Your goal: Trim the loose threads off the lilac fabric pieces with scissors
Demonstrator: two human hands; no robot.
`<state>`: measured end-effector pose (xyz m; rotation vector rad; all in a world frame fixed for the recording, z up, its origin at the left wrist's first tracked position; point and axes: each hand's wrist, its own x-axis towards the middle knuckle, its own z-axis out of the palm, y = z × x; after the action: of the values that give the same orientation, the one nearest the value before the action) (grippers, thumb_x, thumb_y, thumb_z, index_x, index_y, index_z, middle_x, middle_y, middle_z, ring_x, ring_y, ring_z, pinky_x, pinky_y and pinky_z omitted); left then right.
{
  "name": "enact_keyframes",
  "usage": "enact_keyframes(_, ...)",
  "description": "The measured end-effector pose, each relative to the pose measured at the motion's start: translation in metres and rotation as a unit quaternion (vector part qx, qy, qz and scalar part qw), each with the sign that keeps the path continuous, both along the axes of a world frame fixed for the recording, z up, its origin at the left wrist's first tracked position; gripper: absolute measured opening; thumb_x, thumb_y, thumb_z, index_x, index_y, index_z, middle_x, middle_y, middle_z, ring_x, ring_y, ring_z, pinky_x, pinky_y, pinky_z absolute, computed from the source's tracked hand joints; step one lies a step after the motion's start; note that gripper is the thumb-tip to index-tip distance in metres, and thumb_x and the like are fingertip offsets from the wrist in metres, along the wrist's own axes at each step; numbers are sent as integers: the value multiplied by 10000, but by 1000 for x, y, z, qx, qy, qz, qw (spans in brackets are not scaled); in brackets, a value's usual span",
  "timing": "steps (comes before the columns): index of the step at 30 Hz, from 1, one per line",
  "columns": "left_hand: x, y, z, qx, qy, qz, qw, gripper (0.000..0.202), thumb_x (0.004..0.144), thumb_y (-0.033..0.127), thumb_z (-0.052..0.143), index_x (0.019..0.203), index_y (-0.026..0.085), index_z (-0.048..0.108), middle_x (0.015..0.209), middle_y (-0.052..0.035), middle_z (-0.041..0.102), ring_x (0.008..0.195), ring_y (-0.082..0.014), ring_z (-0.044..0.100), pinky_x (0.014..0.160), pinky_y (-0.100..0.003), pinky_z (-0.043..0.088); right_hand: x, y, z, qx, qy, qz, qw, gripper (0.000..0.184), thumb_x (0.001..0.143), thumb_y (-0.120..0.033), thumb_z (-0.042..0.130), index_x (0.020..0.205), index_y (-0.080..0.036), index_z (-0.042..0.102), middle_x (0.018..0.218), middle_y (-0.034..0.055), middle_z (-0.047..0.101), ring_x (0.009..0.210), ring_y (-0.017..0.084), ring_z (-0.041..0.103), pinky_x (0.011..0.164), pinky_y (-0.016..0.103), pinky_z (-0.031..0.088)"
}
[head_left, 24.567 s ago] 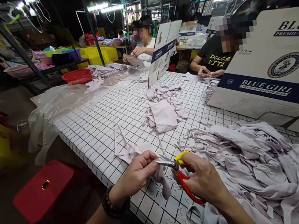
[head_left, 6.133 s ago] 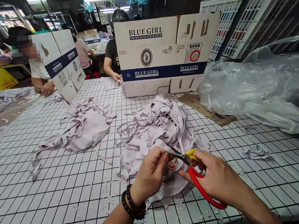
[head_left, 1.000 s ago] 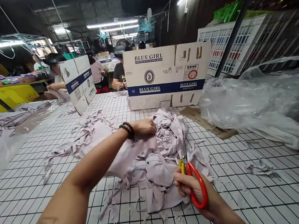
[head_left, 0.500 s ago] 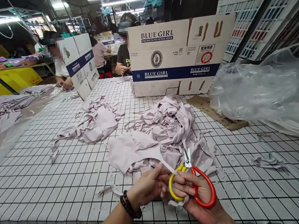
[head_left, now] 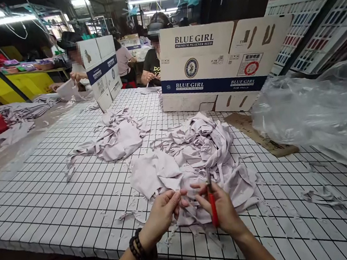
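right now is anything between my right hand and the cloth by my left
Nothing visible stands between them: from the right hand, which holds the scissors, an open gap leads to the cloth near the left hand. The fabric heap lies beyond the gap.

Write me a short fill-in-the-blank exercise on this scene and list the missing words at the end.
1. The right hand holds scissors whose visible handle is ____.
2. The beaded bracelet is on the wearer's ____ wrist.
3. Under the fabric pile, the white tablecloth has ____ grid lines.
4. Large print on the bigger cardboard panel reads BLUE ____.

Missing words: red; left; black; GIRL.
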<state>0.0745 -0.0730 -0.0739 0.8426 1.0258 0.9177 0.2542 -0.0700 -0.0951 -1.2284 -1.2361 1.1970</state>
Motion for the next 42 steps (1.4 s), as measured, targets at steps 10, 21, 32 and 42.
enact_keyframes(10,-31,14,5,123,83,-20,989,437,873,533,546,921,122,683,729,-28,619,546,-99,462,546,-237,402,-66,46,-11,66,40,62,995,251,792,-412,663,785,-232,488,879,14,609,556,110,539,548,269,497)
enact_keyframes(21,-33,28,10,278,157,47,947,346,959,400,462,846,160,683,1203,-127,559,987,-216,568,800,-310,464,-55,52,15,75,-68,118,988,123,779,-241,654,792,-200,539,725,-31,530,654,131,488,634,246,422)
enact_keyframes(32,-31,34,2,267,111,4,957,311,964,400,453,854,158,614,826,-28,538,676,-134,515,639,-260,440,-9,39,65,40,-406,154,900,346,709,-363,702,667,-233,384,659,-49,466,607,141,432,551,246,337)
enact_keyframes(42,-30,32,3,322,144,-28,935,317,978,398,399,815,173,550,761,-7,495,694,-150,461,670,-268,398,-19,33,76,46,-480,152,863,276,734,-397,650,673,-233,437,672,-15,548,603,162,493,552,261,350)
